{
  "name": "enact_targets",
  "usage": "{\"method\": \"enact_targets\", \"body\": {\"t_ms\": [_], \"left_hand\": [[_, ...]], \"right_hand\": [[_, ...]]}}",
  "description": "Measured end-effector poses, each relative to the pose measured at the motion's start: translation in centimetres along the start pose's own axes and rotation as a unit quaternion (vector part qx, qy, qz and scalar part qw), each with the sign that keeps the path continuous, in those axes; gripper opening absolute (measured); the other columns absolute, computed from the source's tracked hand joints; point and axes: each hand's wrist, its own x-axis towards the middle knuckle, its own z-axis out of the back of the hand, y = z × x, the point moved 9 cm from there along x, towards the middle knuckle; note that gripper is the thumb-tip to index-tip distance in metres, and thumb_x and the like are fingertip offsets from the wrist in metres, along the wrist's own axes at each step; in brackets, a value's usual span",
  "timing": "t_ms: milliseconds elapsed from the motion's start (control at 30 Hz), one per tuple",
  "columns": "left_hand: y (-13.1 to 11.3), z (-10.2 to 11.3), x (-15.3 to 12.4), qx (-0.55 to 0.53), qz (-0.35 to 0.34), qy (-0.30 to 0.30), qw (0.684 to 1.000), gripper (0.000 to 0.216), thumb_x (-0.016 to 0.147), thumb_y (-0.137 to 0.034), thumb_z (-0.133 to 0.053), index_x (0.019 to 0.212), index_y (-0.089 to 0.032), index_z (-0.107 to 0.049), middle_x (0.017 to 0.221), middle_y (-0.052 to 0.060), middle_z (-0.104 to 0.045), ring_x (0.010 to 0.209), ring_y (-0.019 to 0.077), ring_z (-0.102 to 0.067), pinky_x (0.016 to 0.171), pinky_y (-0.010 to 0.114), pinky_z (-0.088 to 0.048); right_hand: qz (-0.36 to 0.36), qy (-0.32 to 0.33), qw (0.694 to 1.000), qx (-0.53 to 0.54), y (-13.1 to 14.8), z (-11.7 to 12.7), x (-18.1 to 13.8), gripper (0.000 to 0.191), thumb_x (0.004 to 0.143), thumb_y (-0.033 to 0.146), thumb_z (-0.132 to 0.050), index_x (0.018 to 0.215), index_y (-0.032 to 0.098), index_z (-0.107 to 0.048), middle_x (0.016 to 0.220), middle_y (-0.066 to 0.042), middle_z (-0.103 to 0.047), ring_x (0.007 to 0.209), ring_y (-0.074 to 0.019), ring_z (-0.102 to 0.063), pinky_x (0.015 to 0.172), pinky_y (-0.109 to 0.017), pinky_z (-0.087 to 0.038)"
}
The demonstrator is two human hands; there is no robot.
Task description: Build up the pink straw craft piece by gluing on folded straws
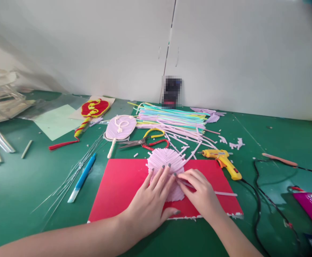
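A round pale-lilac piece (166, 159), covered in slanting strips that meet along a middle line, lies on a red sheet (120, 189). My left hand (153, 196) rests flat on it with fingers stretched out. The fingertips of my right hand (198, 187) pinch a thin lilac strip (225, 193) against the piece's right side; the strip's far end sticks out to the right past the hand. Both hands cover much of the piece's lower half.
Behind are scissors (145, 141), a bundle of pastel strips (172, 117) and a lilac fan (120, 127). A yellow glue gun (222, 160) with a black cord lies right. Left are a blue pen-like tool (83, 176), thin wires (72, 175) and a red-yellow fan (94, 107).
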Motion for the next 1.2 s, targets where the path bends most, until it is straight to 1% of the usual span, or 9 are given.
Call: {"method": "enact_targets", "body": {"t_ms": [100, 267, 433, 500, 667, 733, 800, 1000, 1200], "left_hand": [[0.7, -0.1, -0.4, -0.001, 0.003, 0.000, 1.000, 0.076, 0.092, -0.065, -0.027, 0.145, -0.011, -0.036, 0.151, 0.016, -0.034, 0.139, 0.0302, -0.033, 0.109, 0.046, -0.031], [0.3, -0.2, -1.0, 0.014, -0.026, -0.023, 0.999, 0.076, 0.093, -0.064, -0.026, 0.146, -0.010, -0.033, 0.152, 0.014, -0.033, 0.139, 0.0301, -0.032, 0.110, 0.043, -0.029], [1.1, -0.1, -1.5, 0.034, 0.029, -0.030, 0.999, 0.083, 0.089, -0.070, -0.026, 0.145, -0.010, -0.036, 0.151, 0.018, -0.034, 0.137, 0.0363, -0.034, 0.107, 0.049, -0.032], [1.2, 0.0, -1.5, 0.033, 0.037, -0.016, 0.999, 0.083, 0.089, -0.070, -0.026, 0.144, -0.010, -0.038, 0.150, 0.019, -0.035, 0.137, 0.0368, -0.035, 0.106, 0.051, -0.033], [1.2, 0.2, -0.7, 0.015, 0.023, 0.044, 0.999, 0.083, 0.090, -0.069, -0.023, 0.140, -0.007, -0.045, 0.146, 0.022, -0.039, 0.135, 0.0370, -0.038, 0.101, 0.051, -0.040], [1.6, 0.3, -0.4, 0.018, 0.033, 0.049, 0.998, 0.082, 0.091, -0.068, -0.023, 0.139, -0.006, -0.046, 0.145, 0.023, -0.040, 0.134, 0.0372, -0.039, 0.101, 0.052, -0.040], [1.9, 0.3, -0.3, 0.028, 0.040, 0.039, 0.998, 0.081, 0.091, -0.068, -0.024, 0.138, -0.006, -0.047, 0.145, 0.023, -0.040, 0.134, 0.0373, -0.039, 0.102, 0.053, -0.040], [2.0, 0.3, -0.6, 0.051, 0.040, -0.022, 0.998, 0.080, 0.091, -0.068, -0.026, 0.137, -0.008, -0.048, 0.145, 0.021, -0.041, 0.134, 0.0350, -0.041, 0.103, 0.049, -0.038], [1.7, 0.8, -0.5, 0.073, 0.030, -0.043, 0.996, 0.079, 0.091, -0.068, -0.025, 0.135, -0.007, -0.051, 0.143, 0.022, -0.044, 0.131, 0.0356, -0.045, 0.100, 0.050, -0.039]], "right_hand": [[0.007, 0.013, 1.000, -0.009, 0.3, 0.0, 0.0, 0.014, 0.089, 0.015, -0.056, 0.100, 0.020, -0.065, 0.081, -0.003, -0.063, 0.078, -0.0169, -0.060, 0.076, -0.032, -0.050], [0.035, 0.024, 0.999, -0.033, 1.0, 0.3, -0.1, 0.018, 0.089, 0.011, -0.057, 0.102, 0.020, -0.067, 0.081, -0.003, -0.064, 0.077, -0.0153, -0.057, 0.076, -0.032, -0.046], [0.046, 0.029, 0.998, -0.036, 1.5, 0.3, 0.0, 0.022, 0.087, 0.009, -0.059, 0.105, 0.019, -0.067, 0.078, -0.002, -0.062, 0.075, -0.0145, -0.056, 0.078, -0.033, -0.043], [0.048, 0.028, 0.998, -0.035, 1.6, 0.3, 0.1, 0.021, 0.087, 0.008, -0.059, 0.104, 0.018, -0.067, 0.077, -0.002, -0.062, 0.075, -0.0145, -0.055, 0.080, -0.034, -0.043], [0.053, 0.032, 0.997, -0.035, 1.8, 0.2, 0.0, 0.025, 0.086, 0.006, -0.060, 0.107, 0.019, -0.066, 0.078, -0.002, -0.062, 0.076, -0.0150, -0.055, 0.082, -0.036, -0.042], [0.059, 0.036, 0.997, -0.036, 1.9, 0.1, -0.1, 0.025, 0.086, 0.006, -0.060, 0.107, 0.018, -0.066, 0.078, -0.002, -0.063, 0.077, -0.0153, -0.056, 0.083, -0.037, -0.042], [0.068, 0.037, 0.996, -0.036, 2.1, 0.1, -0.2, 0.026, 0.086, 0.006, -0.060, 0.109, 0.018, -0.065, 0.079, -0.002, -0.063, 0.077, -0.0154, -0.056, 0.084, -0.038, -0.042], [0.077, 0.024, 0.997, -0.023, 2.4, 0.1, 0.0, 0.028, 0.084, 0.004, -0.060, 0.108, 0.018, -0.064, 0.079, -0.002, -0.064, 0.076, -0.0150, -0.056, 0.082, -0.037, -0.043], [0.076, 0.022, 0.997, -0.019, 2.6, 0.0, 0.0, 0.028, 0.083, 0.003, -0.061, 0.107, 0.017, -0.064, 0.079, -0.003, -0.064, 0.076, -0.0151, -0.056, 0.082, -0.038, -0.043]]}}
